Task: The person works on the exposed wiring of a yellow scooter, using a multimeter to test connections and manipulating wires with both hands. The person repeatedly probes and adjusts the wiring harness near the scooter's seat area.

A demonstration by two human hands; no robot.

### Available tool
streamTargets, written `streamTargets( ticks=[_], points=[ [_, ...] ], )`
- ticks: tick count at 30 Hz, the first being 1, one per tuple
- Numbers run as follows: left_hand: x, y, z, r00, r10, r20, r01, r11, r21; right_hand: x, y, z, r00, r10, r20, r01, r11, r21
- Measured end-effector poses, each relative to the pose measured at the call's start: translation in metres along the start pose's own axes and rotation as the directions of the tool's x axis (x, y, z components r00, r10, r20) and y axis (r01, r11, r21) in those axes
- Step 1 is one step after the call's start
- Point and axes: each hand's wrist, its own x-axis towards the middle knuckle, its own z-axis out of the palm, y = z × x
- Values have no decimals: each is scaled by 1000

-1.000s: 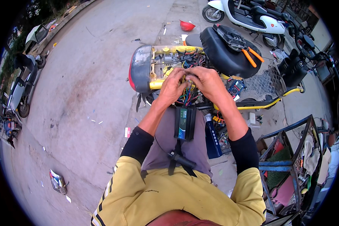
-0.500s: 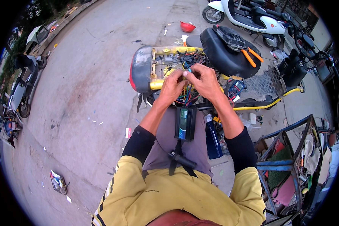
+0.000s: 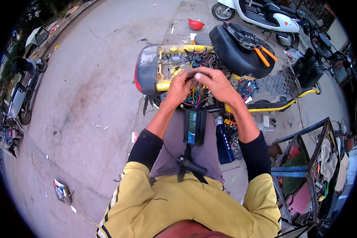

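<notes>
My left hand (image 3: 180,89) and my right hand (image 3: 215,87) meet with curled, pinched fingers over the wiring of a yellow scooter frame (image 3: 164,86); what is between the fingertips is hidden. Coloured wires (image 3: 196,97) run below them to a black controller box (image 3: 193,127) lying over my lap. A black grip (image 3: 193,167) on a cable lies nearer me. Right of my hands, a digital meter (image 3: 248,89) rests by the frame. Orange-handled pliers (image 3: 267,55) and a black device (image 3: 239,35) lie on the removed black seat (image 3: 230,55).
A white scooter (image 3: 285,24) stands at the back right, parked scooters (image 3: 20,99) along the left. A red helmet (image 3: 195,24) and a small tray (image 3: 62,191) lie on the pavement. A rusty metal rack with clutter (image 3: 289,172) is at lower right, a dark blue box (image 3: 225,141) beside my leg.
My fingers stay together over the wires and have shifted slightly. A small blue piece visible at the fingertips half a second ago is now hidden. The whole view has moved slightly upward.
</notes>
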Motion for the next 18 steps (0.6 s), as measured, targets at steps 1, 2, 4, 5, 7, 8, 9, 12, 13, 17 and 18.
streamTargets(
  ticks=[1, 2, 4, 5, 7, 8, 9, 12, 13, 17, 18],
  points=[
    [-2, -11, -4, 999, -3, 37, 2, 999, 43, 2, 8, -4, 998, 38, 49, -47, 980, 193],
    [0, -12, -4, 997, -6, 79, 0, 997, 78, 3, 17, -10, 993, 71, 98, -103, 922, 373],
    [1, -8, -2, 997, 25, 69, -23, 999, -28, 3, 34, -12, 996, 18, 85, -34, 982, 187],
    [2, -3, -3, 996, 36, 76, -29, 995, -93, 3, 37, -7, 999, -1, 42, -5, 989, 145],
    [2, 5, -4, 995, -35, 91, 45, 993, -111, 3, 36, 0, 998, -30, -59, 31, 999, 19],
    [3, 8, -5, 988, -119, 97, 125, 990, -64, 4, 31, 2, 992, -42, -117, 35, 997, -63],
    [3, 10, -5, 974, -202, 100, 204, 979, -16, 4, 27, 5, 983, -58, -174, 33, 989, -146],
    [0, 9, -5, 988, -151, 43, 156, 981, -118, 5, 19, 14, 960, -134, -244, 133, 991, -21],
    [0, 12, -9, 993, -89, 73, 88, 996, 9, 4, 20, 11, 962, -168, -214, 153, 985, -85],
    [6, 5, -4, 987, 164, -1, -164, 987, 8, 9, 22, 4, 907, -396, -140, 305, 850, -430],
    [3, 5, -4, 998, 66, 16, -67, 997, 31, 8, 23, 7, 911, -377, -165, 264, 842, -470]
  ],
)
